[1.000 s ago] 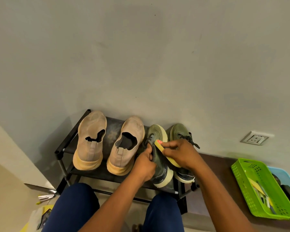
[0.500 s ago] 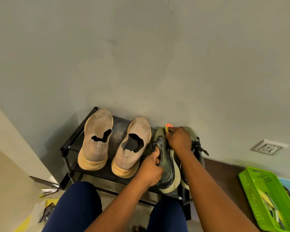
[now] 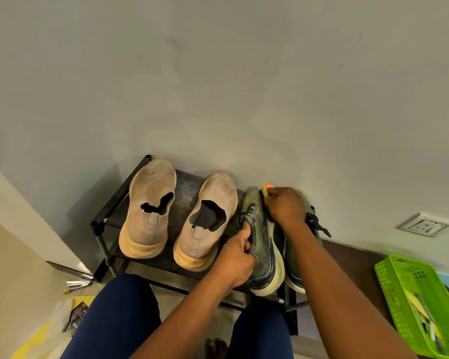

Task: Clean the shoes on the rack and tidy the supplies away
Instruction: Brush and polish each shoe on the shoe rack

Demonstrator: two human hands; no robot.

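A black shoe rack (image 3: 106, 224) stands against the wall. On it sit two beige slip-on shoes (image 3: 151, 208) (image 3: 208, 218) and, to their right, two green sneakers. My left hand (image 3: 237, 257) grips the left green sneaker (image 3: 265, 250) by its collar, tilting it onto its side. My right hand (image 3: 285, 207) holds a yellow brush with a red label (image 3: 267, 188) at the toe end of that sneaker. The other green sneaker (image 3: 314, 216) is mostly hidden behind my right hand and forearm.
A bright green plastic basket (image 3: 389, 283) with supplies stands on the floor at the right, a blue container behind it. A wall socket (image 3: 423, 225) sits low on the wall. Papers, packets and small items lie on the floor at the lower left (image 3: 75, 285).
My right hand has carried the brush from the sneaker's side up to its toe end. My left hand has kept its grip on the sneaker, which now leans further onto its side.
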